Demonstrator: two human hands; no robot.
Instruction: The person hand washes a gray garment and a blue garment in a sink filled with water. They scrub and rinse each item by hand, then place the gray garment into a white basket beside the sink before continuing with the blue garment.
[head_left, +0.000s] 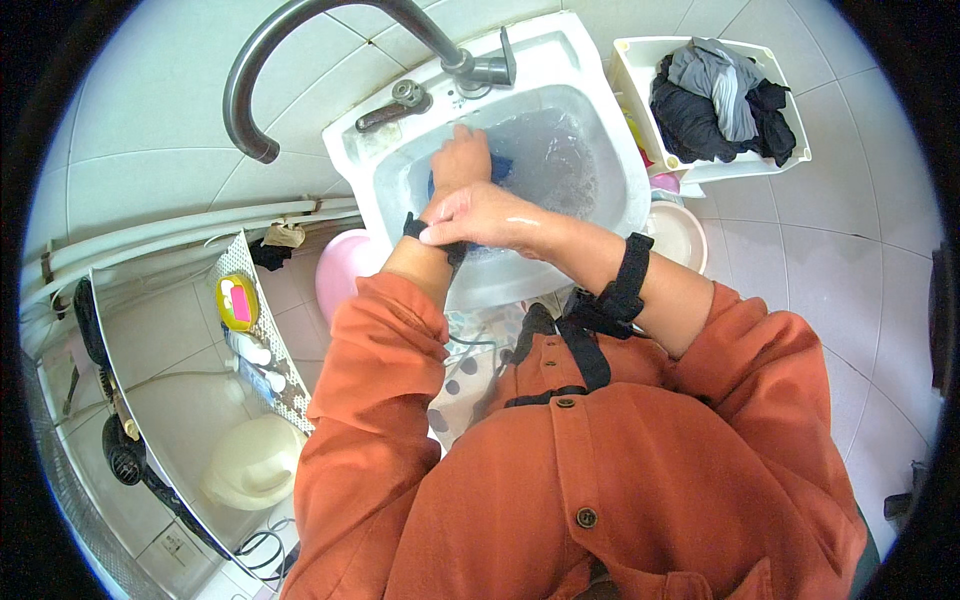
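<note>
A white ceramic sink (611, 127) in front of me holds cloudy, sudsy water (551, 150). My left hand (460, 161) is low in the basin, over a piece of blue cloth (501, 169) that shows on both sides of it. Its fingers are curled away from me, and I cannot tell whether they grip the cloth. Crossing over from the right, my right hand (480, 215) clasps my left wrist, its thumb on a black wrist strap (414, 226). Another black strap (634, 274) with a small device circles my right forearm.
A dark curved faucet (244, 82) arches over the sink's left, near a shorter tap (390, 112). Dark and grey clothes (712, 97) fill a white bin (799, 142) at right. A pink basin (341, 270), a pale basin (686, 232) and a shelf (274, 337) with bottles stand around.
</note>
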